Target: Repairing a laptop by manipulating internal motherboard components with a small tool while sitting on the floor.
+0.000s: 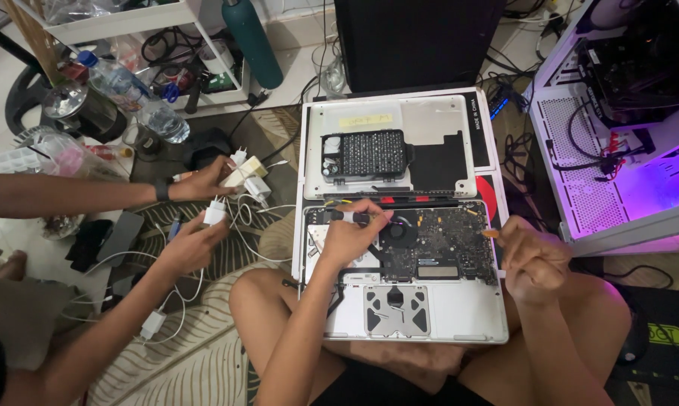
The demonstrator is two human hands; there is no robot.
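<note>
An opened silver laptop (pixel 460 312) lies bottom up across my lap, its circuit board (pixel 445 244) and round fan (pixel 403 233) exposed. My left hand (pixel 347 237) rests on the board's upper left, fingertips pinched on a small black part (pixel 363 218) beside the fan. My right hand (pixel 536 259) hovers at the laptop's right edge, closed around a thin tool with an orange tip (pixel 491 234) that points left toward the board.
The laptop's removed bottom cover (pixel 437 113) lies behind it with a black screwdriver bit case (pixel 366 156) on top. A white computer case (pixel 618 143) glows pink at right. At left another person's hands (pixel 197 184) hold white chargers (pixel 242 174); bottles (pixel 253 41) stand beyond.
</note>
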